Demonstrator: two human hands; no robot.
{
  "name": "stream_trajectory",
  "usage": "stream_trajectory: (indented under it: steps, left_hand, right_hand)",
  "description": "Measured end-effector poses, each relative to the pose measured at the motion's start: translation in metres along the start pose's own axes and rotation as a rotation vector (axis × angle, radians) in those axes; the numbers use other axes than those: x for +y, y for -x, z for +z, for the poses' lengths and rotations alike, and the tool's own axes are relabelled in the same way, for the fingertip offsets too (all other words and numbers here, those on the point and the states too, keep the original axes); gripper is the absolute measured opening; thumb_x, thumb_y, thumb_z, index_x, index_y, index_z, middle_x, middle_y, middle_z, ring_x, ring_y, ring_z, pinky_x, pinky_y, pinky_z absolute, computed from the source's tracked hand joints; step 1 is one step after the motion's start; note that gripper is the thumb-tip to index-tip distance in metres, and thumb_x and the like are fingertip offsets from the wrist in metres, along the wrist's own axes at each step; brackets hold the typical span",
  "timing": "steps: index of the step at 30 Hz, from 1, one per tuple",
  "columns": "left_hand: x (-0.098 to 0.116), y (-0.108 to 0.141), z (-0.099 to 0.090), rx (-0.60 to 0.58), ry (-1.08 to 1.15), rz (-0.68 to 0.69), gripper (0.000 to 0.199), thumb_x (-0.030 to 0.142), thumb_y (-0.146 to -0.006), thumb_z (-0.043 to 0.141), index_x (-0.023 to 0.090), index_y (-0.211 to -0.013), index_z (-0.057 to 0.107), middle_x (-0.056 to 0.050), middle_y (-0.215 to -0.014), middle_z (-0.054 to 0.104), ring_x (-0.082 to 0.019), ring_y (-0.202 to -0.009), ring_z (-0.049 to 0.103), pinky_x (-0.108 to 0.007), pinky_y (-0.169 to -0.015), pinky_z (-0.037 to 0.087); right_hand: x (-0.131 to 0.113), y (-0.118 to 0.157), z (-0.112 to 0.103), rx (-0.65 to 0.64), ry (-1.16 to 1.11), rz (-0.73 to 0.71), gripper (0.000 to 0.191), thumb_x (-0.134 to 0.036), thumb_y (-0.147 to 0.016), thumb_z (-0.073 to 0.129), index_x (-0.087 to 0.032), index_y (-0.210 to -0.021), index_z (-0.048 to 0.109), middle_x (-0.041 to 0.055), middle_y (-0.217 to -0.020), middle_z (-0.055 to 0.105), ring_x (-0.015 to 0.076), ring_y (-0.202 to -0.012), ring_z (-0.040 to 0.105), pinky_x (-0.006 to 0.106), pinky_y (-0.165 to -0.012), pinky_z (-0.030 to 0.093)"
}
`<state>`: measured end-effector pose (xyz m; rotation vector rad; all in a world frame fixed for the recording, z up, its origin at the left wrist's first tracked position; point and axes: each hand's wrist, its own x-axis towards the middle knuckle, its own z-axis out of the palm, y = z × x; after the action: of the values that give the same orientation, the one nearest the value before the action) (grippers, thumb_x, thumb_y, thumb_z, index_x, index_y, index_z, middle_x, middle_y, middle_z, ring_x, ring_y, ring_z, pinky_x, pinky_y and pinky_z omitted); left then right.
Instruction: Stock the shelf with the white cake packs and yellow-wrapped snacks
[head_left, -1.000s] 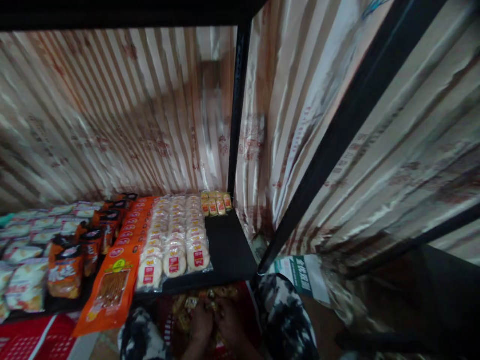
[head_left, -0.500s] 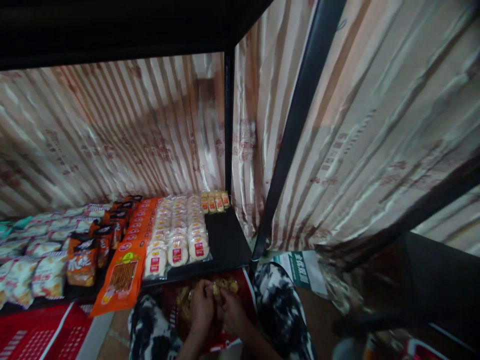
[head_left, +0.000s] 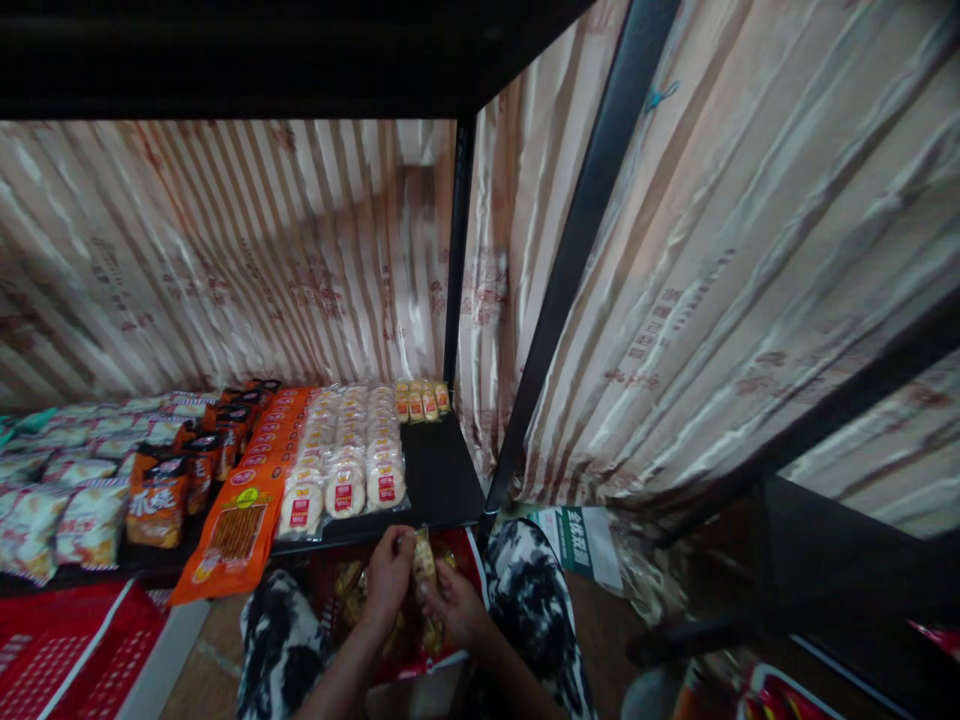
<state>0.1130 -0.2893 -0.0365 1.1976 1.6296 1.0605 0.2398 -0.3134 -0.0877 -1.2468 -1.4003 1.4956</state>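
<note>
Between my knees stands a red basket (head_left: 474,572) with several small yellow-wrapped snack packets (head_left: 348,590) in it. Over the basket, a yellow snack packet (head_left: 424,558) is held upright between my two hands. My left hand (head_left: 391,572) is closed, its fingertips at the packet's upper left side. Closed on the packet's right side, lower down, is my right hand (head_left: 457,604). Print on the packet is too blurred to read. On the black shelf (head_left: 444,470) ahead, a small group of similar yellow packets (head_left: 422,400) stands in the back right corner.
To the left on the shelf are clear-wrapped round white cakes (head_left: 345,490), flat orange bags (head_left: 236,525), orange-black bags (head_left: 156,505) and white bags (head_left: 91,525). A red crate (head_left: 82,645) sits lower left. Black posts (head_left: 559,270) frame the shelf, before a striped curtain (head_left: 300,260).
My hands have raised the yellow packet a little, so more of it shows above the basket. The whole view has shifted slightly.
</note>
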Motion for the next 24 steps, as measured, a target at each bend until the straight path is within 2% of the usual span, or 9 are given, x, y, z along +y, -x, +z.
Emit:
stream_trajectory:
  steps: [4, 11, 16, 24]
  left_hand:
    - [0.005, -0.006, 0.005, -0.058, 0.138, 0.013, 0.038, 0.05, -0.067, 0.054, 0.018, -0.087, 0.058, -0.003, -0.075, 0.064, -0.019, -0.071, 0.059, -0.027, -0.067, 0.045]
    - [0.019, -0.019, 0.007, -0.043, 0.257, -0.054, 0.044, 0.051, -0.057, 0.059, 0.017, -0.084, 0.055, -0.001, -0.068, 0.061, -0.016, -0.061, 0.057, -0.026, -0.058, 0.045]
    - [0.025, -0.023, 0.006, -0.027, 0.292, -0.056, 0.043, 0.049, -0.061, 0.06, 0.016, -0.088, 0.055, -0.001, -0.07, 0.06, -0.016, -0.063, 0.057, -0.025, -0.056, 0.046]
    - [0.028, -0.029, 0.01, -0.059, 0.375, -0.144, 0.036, 0.031, -0.071, 0.058, 0.013, -0.102, 0.053, 0.002, -0.067, 0.055, -0.012, -0.061, 0.056, -0.022, -0.053, 0.045]
  right_hand:
    - [-0.006, -0.003, -0.002, 0.019, -0.085, 0.001, 0.051, -0.065, -0.069, 0.057, -0.021, -0.092, 0.056, -0.0023, -0.069, 0.056, 0.0105, -0.054, 0.052, 0.023, -0.052, 0.043]
    - [-0.017, -0.011, -0.006, 0.1, -0.088, 0.02, 0.055, -0.071, -0.067, 0.055, -0.02, -0.089, 0.059, -0.0018, -0.068, 0.055, 0.0115, -0.056, 0.054, 0.025, -0.054, 0.045]
    - [-0.018, -0.015, -0.003, 0.165, -0.12, 0.048, 0.054, -0.068, -0.069, 0.055, -0.02, -0.093, 0.06, -0.0011, -0.069, 0.057, 0.0127, -0.056, 0.055, 0.025, -0.053, 0.046]
    - [-0.025, -0.017, -0.003, 0.235, -0.156, 0.063, 0.056, -0.067, -0.07, 0.054, -0.02, -0.1, 0.06, 0.0029, -0.078, 0.063, 0.0153, -0.064, 0.059, 0.026, -0.056, 0.047]
